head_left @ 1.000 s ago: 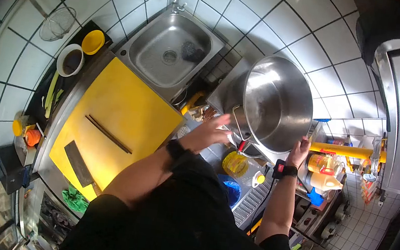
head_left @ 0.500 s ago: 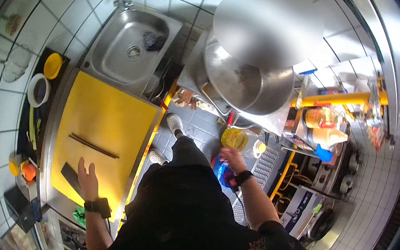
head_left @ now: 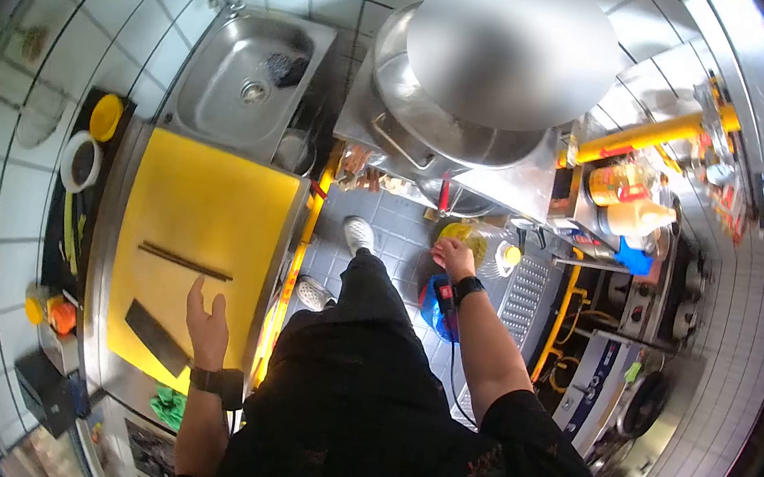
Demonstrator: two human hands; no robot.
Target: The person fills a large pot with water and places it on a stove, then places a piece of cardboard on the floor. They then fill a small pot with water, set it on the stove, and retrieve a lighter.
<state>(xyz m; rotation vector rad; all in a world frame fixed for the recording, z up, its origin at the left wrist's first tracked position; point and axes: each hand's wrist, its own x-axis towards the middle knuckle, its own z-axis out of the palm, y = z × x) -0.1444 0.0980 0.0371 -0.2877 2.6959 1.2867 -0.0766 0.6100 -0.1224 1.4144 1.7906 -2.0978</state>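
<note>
My left hand (head_left: pixel 208 320) hovers at the right part of the yellow board (head_left: pixel 205 203), thumb and fingers apart and holding nothing. A pair of dark chopsticks (head_left: pixel 185 261) lies just beyond its fingertips, and a dark flat blade-like piece (head_left: pixel 155 338) lies to its left. My right hand (head_left: pixel 454 256) hangs over the floor with its fingers curled; whether anything is in them cannot be made out. Beside it are a large clear bottle (head_left: pixel 495 250) with a yellow cap and yellowish contents, and a blue container (head_left: pixel 437 307) below.
A steel sink (head_left: pixel 246 88) lies beyond the board. A large metal pot (head_left: pixel 456 138) stands on a steel stand at the top. Bottles (head_left: pixel 630 202) crowd a shelf at right, above a stove (head_left: pixel 594 379). Small bowls (head_left: pixel 105 117) line the left edge. A floor drain grate (head_left: pixel 522 299) is at right.
The view has shifted slightly. My left hand has moved a little right relative to the dark blade-like piece. My right hand has moved closer to the large bottle.
</note>
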